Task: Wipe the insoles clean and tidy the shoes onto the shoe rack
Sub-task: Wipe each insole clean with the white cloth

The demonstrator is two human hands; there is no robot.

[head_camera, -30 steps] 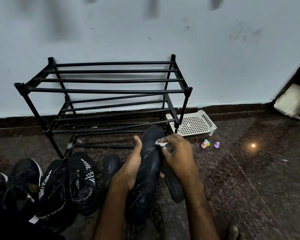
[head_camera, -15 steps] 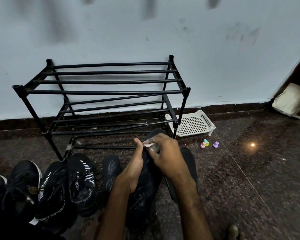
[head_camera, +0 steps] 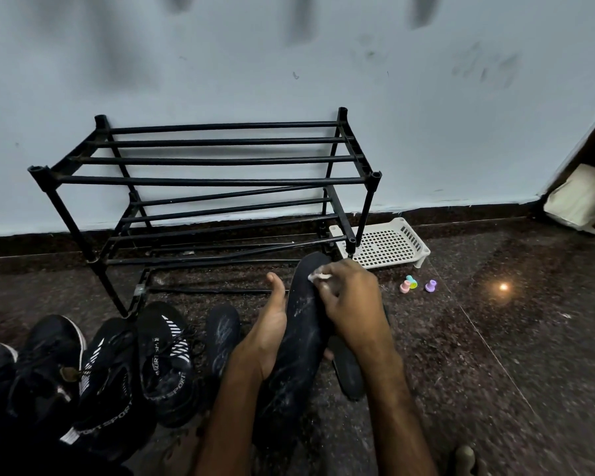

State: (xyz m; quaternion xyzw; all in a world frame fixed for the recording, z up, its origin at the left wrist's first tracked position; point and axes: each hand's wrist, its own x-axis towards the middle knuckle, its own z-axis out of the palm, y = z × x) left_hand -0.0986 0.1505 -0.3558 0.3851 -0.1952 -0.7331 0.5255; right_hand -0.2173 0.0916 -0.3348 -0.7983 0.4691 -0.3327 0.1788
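Observation:
A long black insole (head_camera: 298, 341) streaked with white marks is held up off the floor by my left hand (head_camera: 267, 333), thumb on its left edge and fingers behind it. My right hand (head_camera: 349, 300) pinches a small white wipe (head_camera: 318, 277) and presses it near the insole's toe end. Another black insole (head_camera: 222, 333) lies on the floor to the left, and a further one (head_camera: 349, 372) lies under my right forearm. Black sport shoes (head_camera: 165, 362) sit in a row at the lower left. The black metal shoe rack (head_camera: 207, 182) stands against the wall with nothing on it.
A white perforated plastic tray (head_camera: 387, 247) lies on the floor beside the rack's right leg. Three small pastel pieces (head_camera: 414, 285) sit to its right. A cream bag (head_camera: 584, 201) leans at the far right. The floor is dark speckled stone.
My right hand with the wipe slid left across the insole's toe end and has come back up toward its tip. The insole tilted slightly; my left hand kept its hold.

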